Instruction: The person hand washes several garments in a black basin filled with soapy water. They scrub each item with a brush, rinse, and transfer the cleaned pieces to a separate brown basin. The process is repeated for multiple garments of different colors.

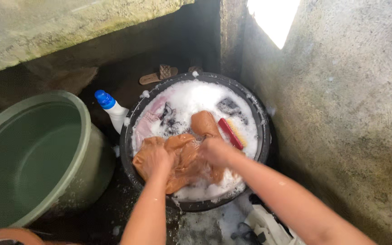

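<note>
I see my left hand [153, 159] and my right hand [215, 150] both down in a black basin [263, 136] full of white foam [195, 97]. Each grip is pressed together around a wet brown cloth [187, 161], which lies bunched between the two hands and partly under them, at the near side of the basin. One end of the cloth rises out of the foam just beyond the right grip. Just to the right of that grip a red brush [230, 133] lies slanted on the suds. Beyond the left grip some pale pink fabric [148, 120] and dark pieces of laundry show through the foam.

The basin stands on a dark, wet floor [110, 213] with spots of foam near my arms. To the left of the left grip stands a white bottle with blue cap [110, 108], touching the basin rim, and further left a large green tub [32, 154]. A rough concrete wall [341, 113] closes the right side, and a mossy concrete ledge [46, 27] runs across the far left. A brown sandal [159, 75] lies behind the basin in the shadow.
</note>
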